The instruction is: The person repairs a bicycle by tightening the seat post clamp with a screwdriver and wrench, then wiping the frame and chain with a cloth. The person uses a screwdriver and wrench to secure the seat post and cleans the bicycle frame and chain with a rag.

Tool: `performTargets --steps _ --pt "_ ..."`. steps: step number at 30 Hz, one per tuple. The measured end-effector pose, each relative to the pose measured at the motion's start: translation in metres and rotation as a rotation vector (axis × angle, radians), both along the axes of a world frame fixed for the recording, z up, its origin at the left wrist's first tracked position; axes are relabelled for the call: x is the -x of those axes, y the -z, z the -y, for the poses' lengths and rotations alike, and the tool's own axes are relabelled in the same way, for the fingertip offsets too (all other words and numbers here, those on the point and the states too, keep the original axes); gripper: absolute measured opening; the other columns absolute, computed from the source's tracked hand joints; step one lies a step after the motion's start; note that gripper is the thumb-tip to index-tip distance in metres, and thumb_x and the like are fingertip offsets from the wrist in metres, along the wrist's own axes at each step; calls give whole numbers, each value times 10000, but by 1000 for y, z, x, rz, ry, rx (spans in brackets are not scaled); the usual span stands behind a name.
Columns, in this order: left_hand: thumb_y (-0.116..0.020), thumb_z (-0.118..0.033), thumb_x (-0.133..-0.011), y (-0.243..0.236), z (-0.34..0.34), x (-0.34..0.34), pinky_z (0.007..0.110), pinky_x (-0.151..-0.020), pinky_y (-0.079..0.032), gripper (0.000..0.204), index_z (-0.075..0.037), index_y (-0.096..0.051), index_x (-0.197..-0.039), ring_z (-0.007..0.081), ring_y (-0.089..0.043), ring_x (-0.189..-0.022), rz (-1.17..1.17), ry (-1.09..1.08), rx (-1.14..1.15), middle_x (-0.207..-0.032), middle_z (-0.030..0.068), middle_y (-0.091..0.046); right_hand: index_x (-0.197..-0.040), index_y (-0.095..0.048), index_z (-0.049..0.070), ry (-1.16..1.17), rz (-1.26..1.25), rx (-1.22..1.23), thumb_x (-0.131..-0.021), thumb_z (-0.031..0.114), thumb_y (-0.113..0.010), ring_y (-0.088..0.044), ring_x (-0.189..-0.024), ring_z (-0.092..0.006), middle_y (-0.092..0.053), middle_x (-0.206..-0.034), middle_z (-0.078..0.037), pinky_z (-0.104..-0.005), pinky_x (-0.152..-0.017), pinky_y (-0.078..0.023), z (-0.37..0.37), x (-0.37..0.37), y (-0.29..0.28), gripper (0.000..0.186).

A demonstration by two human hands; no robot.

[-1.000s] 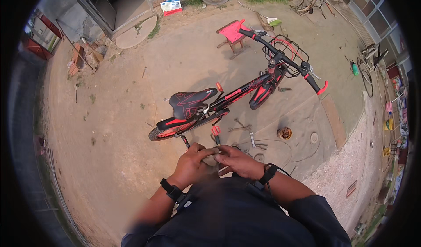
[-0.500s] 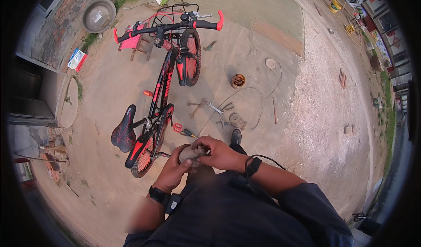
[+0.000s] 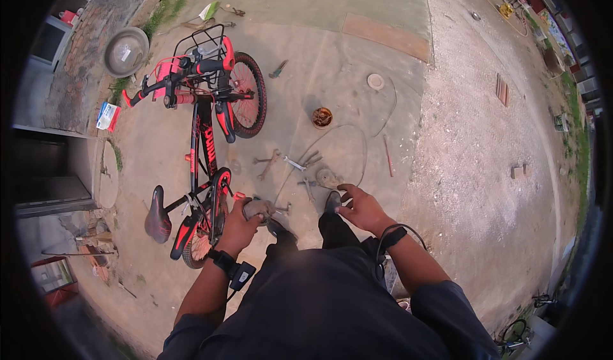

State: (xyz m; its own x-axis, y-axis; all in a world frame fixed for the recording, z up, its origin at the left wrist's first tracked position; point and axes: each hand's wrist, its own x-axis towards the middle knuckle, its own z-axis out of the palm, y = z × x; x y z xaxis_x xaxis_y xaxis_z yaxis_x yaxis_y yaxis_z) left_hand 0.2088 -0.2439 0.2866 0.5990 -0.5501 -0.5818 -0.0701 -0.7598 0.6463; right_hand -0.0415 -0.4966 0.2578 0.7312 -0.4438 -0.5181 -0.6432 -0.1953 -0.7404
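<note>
My left hand (image 3: 238,227) is closed around a crumpled grey-brown rag (image 3: 259,209), close to the rear wheel of a black and red bicycle (image 3: 205,146). The bicycle stands on my left, its handlebar turned. My right hand (image 3: 364,209) is apart from the left, fingers spread and with nothing visible in them. Beyond my feet, a silver wrench (image 3: 294,163) and a rusty wrench (image 3: 271,163) lie on the ground. Beside them are pliers (image 3: 311,159) and a round greyish lump (image 3: 328,178) whose kind I cannot make out.
A tin (image 3: 322,117) with brown contents stands ahead, inside the sweep of a thin cable (image 3: 366,144). A thin reddish rod (image 3: 388,156) lies to its right. A metal basin (image 3: 126,52) leans near the wall at far left. Pale gravel (image 3: 466,168) covers the right side.
My hands have parted: the right one let go of the rag and moved right, while the left keeps it. The bicycle's handlebar and front wheel are turned differently, and the view has shifted.
</note>
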Motion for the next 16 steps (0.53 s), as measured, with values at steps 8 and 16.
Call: performTargets --steps 8,16 --pt "-804 -209 -877 60 -8 -20 452 -1102 -471 840 67 -370 -1541 398 -569 -1327 197 -174 -60 -1470 315 -521 -1359 -573 -18 491 -279 -61 -899 260 -758 -756 -802 -247 -771 -995 -184 -367 -714 -601 84 200 92 568" --pt "-755 -276 -901 46 -29 13 455 -1170 -417 830 33 -369 -1568 387 -530 -1399 132 -120 -271 -1522 285 -506 -1440 -506 -3 725 -336 -312 -956 199 -725 -744 -743 -250 -721 -1038 -155 -348 -573 -573 74 238 138 568"
